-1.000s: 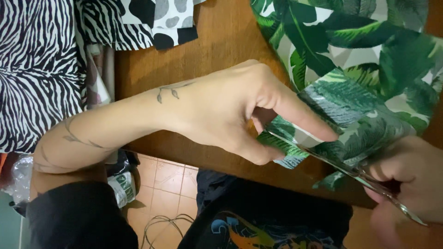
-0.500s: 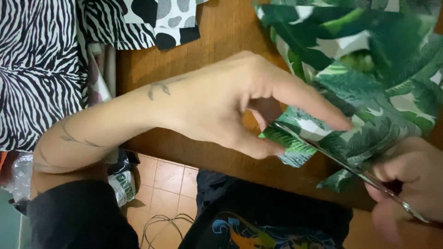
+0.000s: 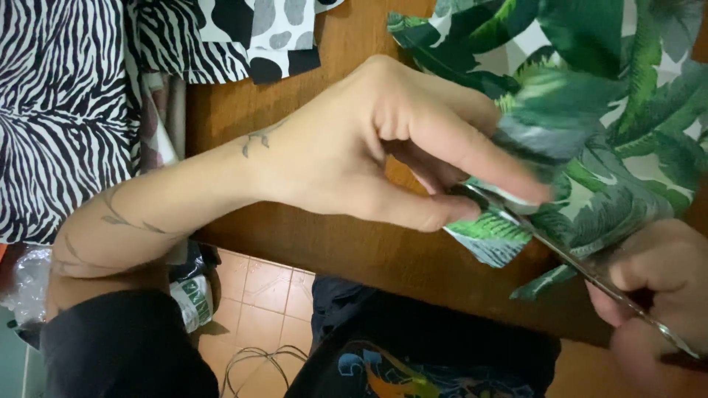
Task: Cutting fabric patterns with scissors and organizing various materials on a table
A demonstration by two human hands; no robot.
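A green leaf-print fabric (image 3: pixel 612 110) lies over the right side of a brown wooden table (image 3: pixel 339 243). My left hand (image 3: pixel 391 144) pinches the fabric's near edge between thumb and forefinger. My right hand (image 3: pixel 656 287) at the lower right grips a pair of metal scissors (image 3: pixel 568 258). The scissor blades point up and left into the fabric, with their tips right by my left thumb. A small flap of the fabric (image 3: pixel 490 236) hangs below the blades.
Zebra-striped cloth (image 3: pixel 66 110) covers the left side, and a black-and-white spotted cloth (image 3: pixel 273 33) lies at the top. Below the table edge I see a tiled floor (image 3: pixel 254 302), thin cables (image 3: pixel 251 365), plastic bags (image 3: pixel 184 295) and my dark clothing (image 3: pixel 413 354).
The scissors have advanced up and left through the fabric, toward my left thumb. My left hand has shifted its pinch along the fabric edge.
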